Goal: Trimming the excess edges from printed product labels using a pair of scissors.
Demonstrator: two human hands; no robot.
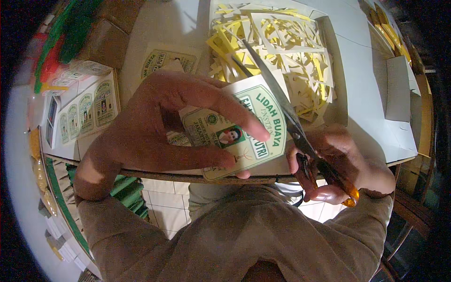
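Note:
My left hand [155,134] holds a printed paper label [262,116] with green lettering and a small portrait, thumb and fingers spread across it. My right hand [338,158] grips a pair of scissors [297,132] by its amber plastic handles. The scissor blades are parted and point up and away from me. One blade crosses over the label's far right edge, where white paper still borders the printed outline. Another printed label [169,63] lies on the table beyond my left hand, partly covered by it.
An open box [340,88] full of white and yellow paper offcuts [282,46] stands just beyond the scissors. A carton with printed labels [90,105] sits at the left, near a brown cardboard box [102,46]. White folded card [398,88] is at the right, by the table edge [282,179].

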